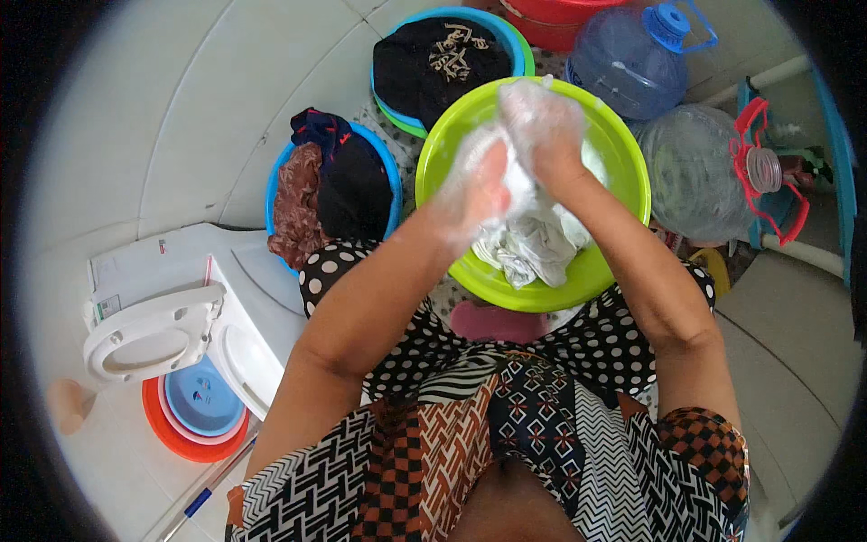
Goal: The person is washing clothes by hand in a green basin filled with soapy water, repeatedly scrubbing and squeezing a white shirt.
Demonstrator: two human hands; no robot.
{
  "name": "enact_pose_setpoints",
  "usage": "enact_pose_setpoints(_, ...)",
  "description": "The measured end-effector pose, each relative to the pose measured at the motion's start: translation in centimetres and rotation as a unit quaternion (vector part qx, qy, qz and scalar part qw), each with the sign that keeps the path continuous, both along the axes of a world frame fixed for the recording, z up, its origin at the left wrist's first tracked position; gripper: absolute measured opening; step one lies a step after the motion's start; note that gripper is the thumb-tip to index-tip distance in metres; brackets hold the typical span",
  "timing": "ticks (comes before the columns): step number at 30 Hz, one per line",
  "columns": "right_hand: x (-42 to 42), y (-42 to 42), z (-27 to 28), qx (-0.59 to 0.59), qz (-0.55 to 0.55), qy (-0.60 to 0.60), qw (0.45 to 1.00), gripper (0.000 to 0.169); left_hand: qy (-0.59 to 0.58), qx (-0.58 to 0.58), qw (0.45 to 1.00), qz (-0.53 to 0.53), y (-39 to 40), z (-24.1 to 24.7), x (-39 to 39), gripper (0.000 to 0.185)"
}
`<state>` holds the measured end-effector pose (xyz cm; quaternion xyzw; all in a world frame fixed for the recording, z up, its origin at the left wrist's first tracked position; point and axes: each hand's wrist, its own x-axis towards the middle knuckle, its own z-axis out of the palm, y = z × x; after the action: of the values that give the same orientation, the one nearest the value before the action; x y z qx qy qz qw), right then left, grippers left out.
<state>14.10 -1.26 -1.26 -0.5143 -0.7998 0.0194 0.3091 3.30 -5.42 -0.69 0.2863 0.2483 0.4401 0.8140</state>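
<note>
A lime-green plastic basin (582, 288) stands on the floor between my knees. White wet cloth (528, 247) lies bunched in it, with thick white suds over its upper part. My left hand (484, 183), covered in foam, is at the suds on the basin's left side, its palm and fingers partly hidden. My right hand (548, 129) is closed around sudsy white cloth near the basin's far rim, with foam over its knuckles. What my left hand grips, if anything, is blurred and hidden by foam.
Blue basins of dark clothes (352, 190) and black cloth (406, 74) stand left and beyond. Large plastic water bottles (626, 64), (698, 169) are at the right. A toilet (250, 359) and stacked basins (203, 400) are at the lower left.
</note>
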Motion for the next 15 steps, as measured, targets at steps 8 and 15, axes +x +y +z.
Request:
enact_pose_setpoints(8, -1.2, -2.1, -0.5, -0.158, -0.021, 0.001, 0.987, 0.016, -0.126, 0.059, 0.986, -0.090, 0.6, -3.1, -0.7, 0.050)
enact_pose_setpoints(15, -2.4, -3.5, 0.9, -0.108, 0.053, -0.037, 0.992, 0.011, -0.067, 0.005, 0.996, -0.050, 1.1, -0.4, -1.9, 0.037)
